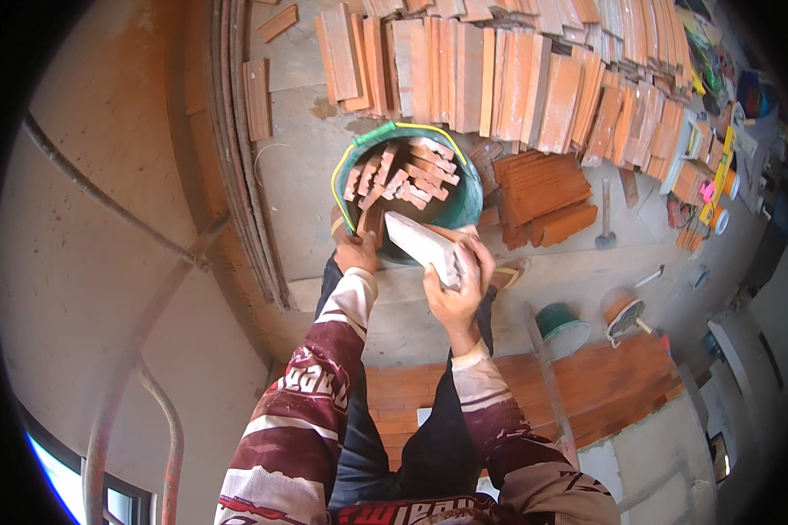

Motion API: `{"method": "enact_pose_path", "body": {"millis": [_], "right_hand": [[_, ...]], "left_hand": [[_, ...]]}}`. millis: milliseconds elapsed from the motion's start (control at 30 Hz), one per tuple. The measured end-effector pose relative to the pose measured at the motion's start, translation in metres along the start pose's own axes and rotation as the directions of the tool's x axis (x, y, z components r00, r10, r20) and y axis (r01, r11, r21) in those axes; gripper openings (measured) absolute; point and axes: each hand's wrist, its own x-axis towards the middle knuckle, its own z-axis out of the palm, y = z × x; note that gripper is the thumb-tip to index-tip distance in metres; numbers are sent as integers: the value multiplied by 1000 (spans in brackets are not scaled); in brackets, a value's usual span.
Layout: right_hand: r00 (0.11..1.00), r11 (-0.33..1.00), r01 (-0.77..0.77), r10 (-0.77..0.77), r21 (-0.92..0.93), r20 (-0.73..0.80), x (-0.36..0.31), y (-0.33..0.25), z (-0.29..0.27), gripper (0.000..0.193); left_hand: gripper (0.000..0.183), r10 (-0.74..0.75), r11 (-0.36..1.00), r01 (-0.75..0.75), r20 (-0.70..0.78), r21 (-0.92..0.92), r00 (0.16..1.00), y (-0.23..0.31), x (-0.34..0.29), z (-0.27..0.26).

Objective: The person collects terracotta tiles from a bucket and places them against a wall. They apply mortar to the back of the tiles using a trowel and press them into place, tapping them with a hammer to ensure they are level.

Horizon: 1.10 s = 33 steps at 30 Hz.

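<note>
Where the grey wall (70,254) curves at far left, metal tubes (121,376) cross in front of it. Next, long poles (230,149) run lengthwise on the floor beside it, with 1 flat reddish piece (256,99) just to their right. My left hand (357,254), maroon-and-white sleeve behind it, is at the bucket's near left rim, fingers narrow, curled around 1 brown strip (373,219) that leans up inside. Green bucket (466,197), yellow wire handle round its far rim, sits in front of me with many cut strips (429,166) heaped in it, pale broken ends showing. My right hand (460,284) is at the near right rim, fingers narrow, wrapped on 1 pale-faced slab (418,245), tilted, its far end over the bucket opening; an orange edge shows alongside it. Beyond the bucket, more strips stand packed in long rows (499,83), running off to the right. Right of the bucket: orange tile stack (543,188), then a green pail (562,328) nearer me, orange tiles (617,389) laid below that, a hammer-like tool (605,219) lying flat, and an orange bucket (620,306). Far right, a yellow spirit level (723,171) with something pink on it; clutter past that too small to tell.
</note>
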Motion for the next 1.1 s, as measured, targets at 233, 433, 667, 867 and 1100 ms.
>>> {"method": "enact_pose_path", "body": {"millis": [233,433,667,867,1100], "right_hand": [[999,999,49,-49,13,-11,-4,2,13,61],[998,997,64,-64,-53,12,-12,37,33,56],[999,995,35,-37,-92,-16,-32,49,78,55],[998,993,-64,67,-99,22,-54,63,113,52],[993,999,-46,49,-28,109,-62,66,106,62]], "left_hand": [[47,48,993,-44,-32,114,998,2,1,3],[45,133,991,-131,-121,24,984,46,-2,-18],[37,175,982,-166,-89,92,981,48,2,-31],[33,241,960,-235,-18,151,970,36,9,-36],[32,1,961,23,90,-274,996,18,15,-17]]}}
